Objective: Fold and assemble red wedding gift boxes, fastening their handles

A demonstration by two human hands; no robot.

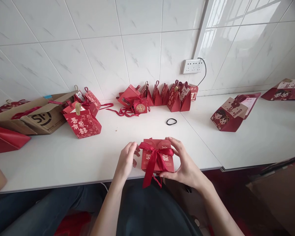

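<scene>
- right hand [185, 164] curls around the right side of a small red cardboard gift box with gold characters [157, 159], thumb near the top edge and fingers wrapped under the bottom corner, closed on it firmly.
- left hand [126, 160] sits at the box's left side, fingers half bent with the tips touching or almost touching the edge; whether it truly pinches the card is hard to tell from this angle.
- the box is held at the near edge of the white table [64, 160], just above the person's lap, with a red satin ribbon bow [154, 156] tied across its front and tails hanging down.
- to do this well, i judge the right hand should keep the box steady while the left fingers tidy the bow without crushing the card.
- further back lie a black hair tie [171, 121], a row of red folded gift boxes [162, 95] against the tiled wall, and an open brown cardboard carton [36, 116] at left.
</scene>
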